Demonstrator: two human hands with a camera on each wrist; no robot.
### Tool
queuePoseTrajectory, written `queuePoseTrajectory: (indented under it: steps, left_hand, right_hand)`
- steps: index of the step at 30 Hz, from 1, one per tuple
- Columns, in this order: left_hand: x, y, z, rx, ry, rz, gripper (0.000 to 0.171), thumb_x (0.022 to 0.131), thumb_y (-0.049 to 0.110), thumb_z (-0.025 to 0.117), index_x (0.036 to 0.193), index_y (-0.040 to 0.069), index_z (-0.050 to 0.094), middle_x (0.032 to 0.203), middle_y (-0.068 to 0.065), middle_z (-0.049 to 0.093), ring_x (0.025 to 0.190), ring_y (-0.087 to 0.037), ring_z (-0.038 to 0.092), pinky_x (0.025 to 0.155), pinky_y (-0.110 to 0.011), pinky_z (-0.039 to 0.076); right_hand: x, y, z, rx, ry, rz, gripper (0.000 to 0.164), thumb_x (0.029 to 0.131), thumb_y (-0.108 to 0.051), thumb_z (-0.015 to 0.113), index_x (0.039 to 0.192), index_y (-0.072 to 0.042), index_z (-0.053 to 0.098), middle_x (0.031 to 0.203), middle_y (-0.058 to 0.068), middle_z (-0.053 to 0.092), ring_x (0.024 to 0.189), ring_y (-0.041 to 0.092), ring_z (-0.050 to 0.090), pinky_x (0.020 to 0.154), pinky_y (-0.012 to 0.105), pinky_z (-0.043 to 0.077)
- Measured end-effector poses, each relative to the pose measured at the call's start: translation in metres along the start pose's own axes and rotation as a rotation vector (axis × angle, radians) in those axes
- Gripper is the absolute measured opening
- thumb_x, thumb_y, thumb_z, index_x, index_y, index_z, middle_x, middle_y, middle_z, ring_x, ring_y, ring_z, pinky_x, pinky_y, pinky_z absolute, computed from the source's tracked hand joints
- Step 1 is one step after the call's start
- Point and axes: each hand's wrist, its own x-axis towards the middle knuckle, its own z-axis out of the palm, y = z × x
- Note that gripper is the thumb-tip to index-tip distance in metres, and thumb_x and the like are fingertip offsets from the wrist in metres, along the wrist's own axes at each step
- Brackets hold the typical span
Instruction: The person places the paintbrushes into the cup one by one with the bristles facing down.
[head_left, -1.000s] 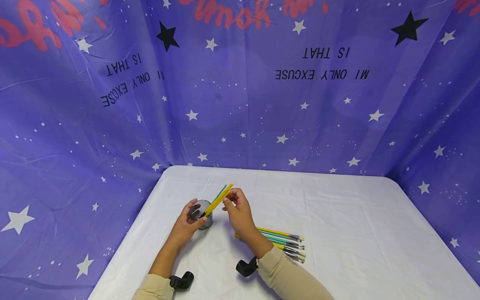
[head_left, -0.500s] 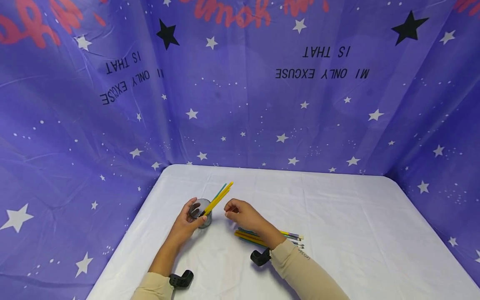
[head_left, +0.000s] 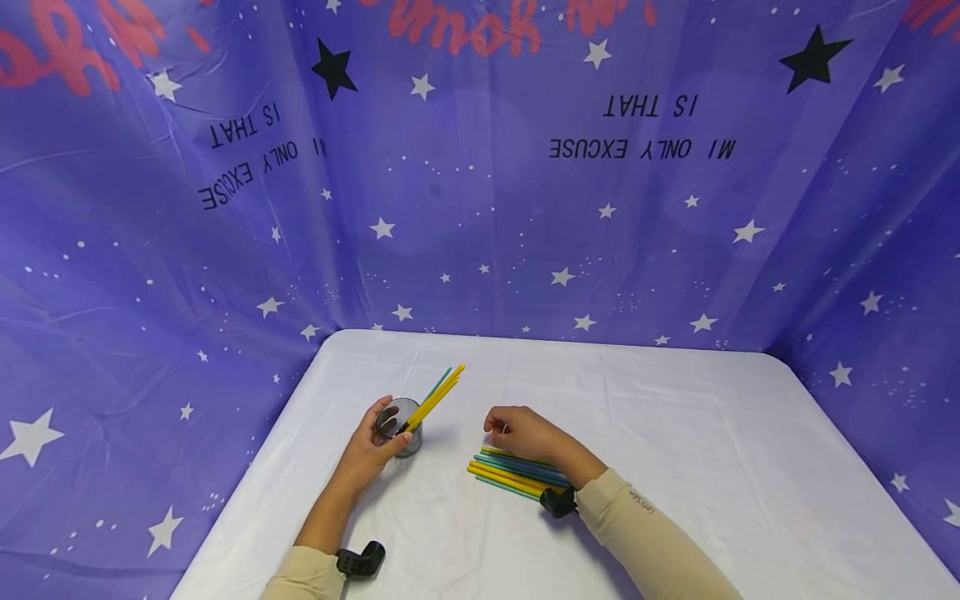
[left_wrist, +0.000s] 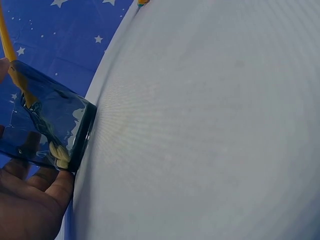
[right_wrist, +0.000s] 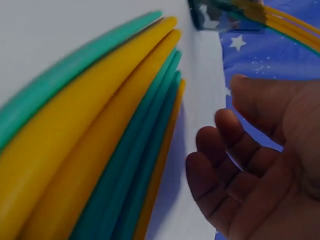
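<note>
On every side in view hangs a purple curtain (head_left: 487, 196), softly creased and printed with stars (head_left: 816, 60) and upside-down black lettering (head_left: 642, 149). Before it stands a white table (head_left: 697, 450) with rounded far corners and a smooth, faintly wrinkled cover. On it lies a loose pile of yellow and green brushes (head_left: 512, 477), handle ends pointing left; their other ends are hidden in the head view. The person's right hand (head_left: 523, 431) hovers just past the pile's far edge, fingers loosely curled, thumb apart, holding nothing. The left hand (head_left: 367, 457) wraps round a smoky clear cup (left_wrist: 57, 95), left of the pile, with the thumb beside the rim. A few more brushes (head_left: 439, 402) lean in the cup, handles up and tilting right, bristles (left_wrist: 59, 153) at the bottom. If the step is adding brushes, it would likely go best by picking one or two by the handle, turning the bristles down and lowering them steeply inside the rim. The left grip should probably be firm, since the leaning handles could pull the cup over to the right.
</note>
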Motion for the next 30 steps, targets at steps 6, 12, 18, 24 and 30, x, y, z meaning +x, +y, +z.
queuePoseTrajectory:
  steps: [6,12,18,24,30]
  left_hand:
    - [-0.0012,-0.0004,-0.0001,0.011,0.011,-0.006,0.079,0.090,0.007,0.072,0.155,0.012,0.026,0.154,-0.018,0.035,0.140,-0.036,0.037,0.103,-0.028,0.039]
    - [-0.0016,-0.0016,0.0010,0.011,0.018,-0.004,0.080,0.089,0.006,0.072,0.155,0.012,0.027,0.154,-0.018,0.035,0.140,-0.036,0.037,0.107,-0.036,0.037]
    - [-0.0012,-0.0008,0.0013,0.009,0.013,-0.009,0.079,0.090,0.006,0.072,0.155,0.013,0.027,0.155,-0.018,0.034,0.140,-0.035,0.037,0.108,-0.036,0.036]
    - [-0.0015,0.0031,0.0018,0.000,0.006,-0.011,0.079,0.090,0.008,0.072,0.155,0.014,0.026,0.156,-0.017,0.034,0.141,-0.035,0.035,0.111,-0.044,0.031]
    - [-0.0007,0.0019,0.0015,-0.006,0.007,-0.011,0.079,0.090,0.006,0.071,0.155,0.013,0.026,0.155,-0.017,0.034,0.141,-0.035,0.035,0.109,-0.037,0.035]
  right_hand:
    - [-0.0042,0.0039,0.0017,-0.108,-0.096,-0.023,0.010,0.093,-0.006,0.066,0.100,-0.013,0.065,0.081,-0.006,0.058,0.074,0.012,0.052,0.070,0.030,0.046]
    - [-0.0035,0.0023,0.0051,-0.175,-0.130,0.004,0.014,0.094,-0.002,0.063,0.099,-0.014,0.068,0.080,-0.007,0.058,0.073,0.010,0.051,0.070,0.028,0.046]
    - [-0.0019,-0.0004,0.0066,-0.215,-0.122,-0.007,0.016,0.093,0.002,0.062,0.094,-0.013,0.068,0.081,-0.007,0.059,0.073,0.011,0.051,0.071,0.027,0.046]
    - [-0.0017,-0.0013,0.0058,-0.220,-0.118,-0.009,0.014,0.094,0.000,0.062,0.093,-0.013,0.068,0.081,-0.007,0.059,0.073,0.010,0.051,0.071,0.027,0.046]
    - [-0.0026,-0.0038,-0.0014,-0.216,-0.107,-0.051,0.013,0.093,0.000,0.063,0.094,-0.012,0.068,0.081,-0.005,0.060,0.074,0.011,0.051,0.071,0.028,0.047]
